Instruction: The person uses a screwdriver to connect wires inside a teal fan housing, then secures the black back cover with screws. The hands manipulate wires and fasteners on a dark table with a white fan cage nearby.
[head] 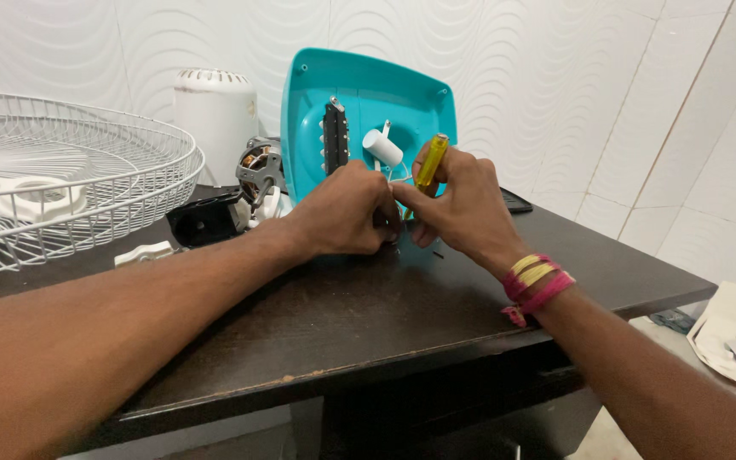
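Looking down through the head camera, I see both hands meeting at the foot of the turquoise fan base housing (368,102), which stands upright on the dark desk (359,315).

My right hand (462,204) has its fingers (426,164) clamped around a yellow-handled screwdriver (431,162), handle up, with the tip hidden down behind the knuckles. My left hand (347,213) is curled nearly closed just left of it, fingertips pinched together where the two hands touch. What they pinch is hidden, so I cannot tell whether it is a wire or a small part.

On the housing's inner face sit a black switch block (335,136) and, to its right, a white cylindrical capacitor (382,147) with thin leads running down toward the hands.

To do this well, I judge the screwdriver should stay in line with its hidden tip, pressed lightly, while the left fingers steady the small part close to the housing so nothing slips off the desk.

Left of the housing lie a bare fan motor (259,170), a white motor cover (215,111) and a white wire fan guard (53,179). A red and yellow thread band (537,283) circles the right wrist.
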